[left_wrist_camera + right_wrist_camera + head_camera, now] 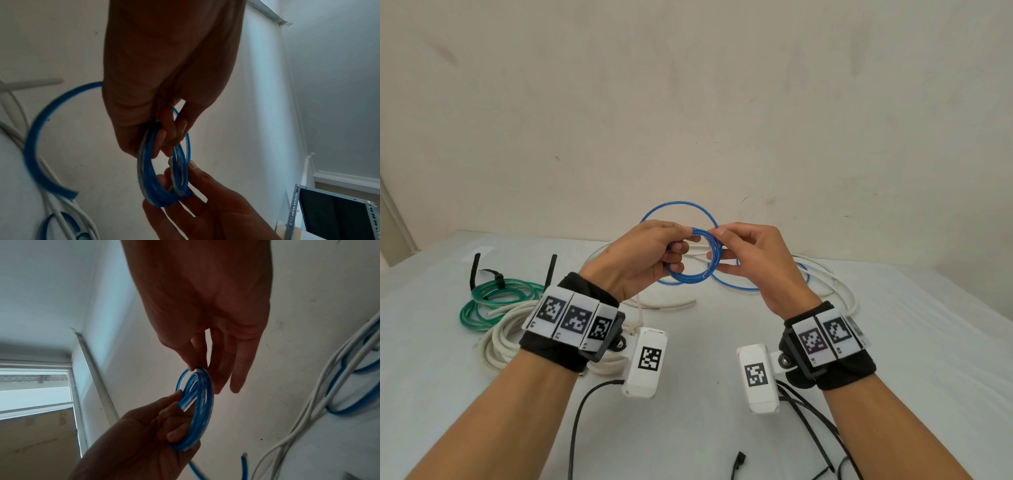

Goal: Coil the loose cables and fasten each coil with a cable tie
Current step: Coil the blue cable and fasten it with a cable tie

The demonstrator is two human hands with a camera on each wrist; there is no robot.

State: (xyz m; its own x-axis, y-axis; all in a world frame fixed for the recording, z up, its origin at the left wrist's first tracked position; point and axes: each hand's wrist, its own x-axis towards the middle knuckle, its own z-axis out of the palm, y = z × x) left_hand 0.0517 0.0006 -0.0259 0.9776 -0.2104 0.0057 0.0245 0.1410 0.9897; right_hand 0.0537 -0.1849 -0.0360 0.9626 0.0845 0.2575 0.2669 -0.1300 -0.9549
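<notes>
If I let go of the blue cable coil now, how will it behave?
The blue cable coil would probably spring open: no tie shows on it, and only the left hand and right hand hold its loops. It looks thin and probably light.

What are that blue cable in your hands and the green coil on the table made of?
The blue cable looks like glossy, translucent plastic sheathing, probably over metal: a silvery core shows through in the wrist views. The green coil also looks like shiny, see-through plastic tubing; whether there is wire inside it, I cannot tell.
</notes>
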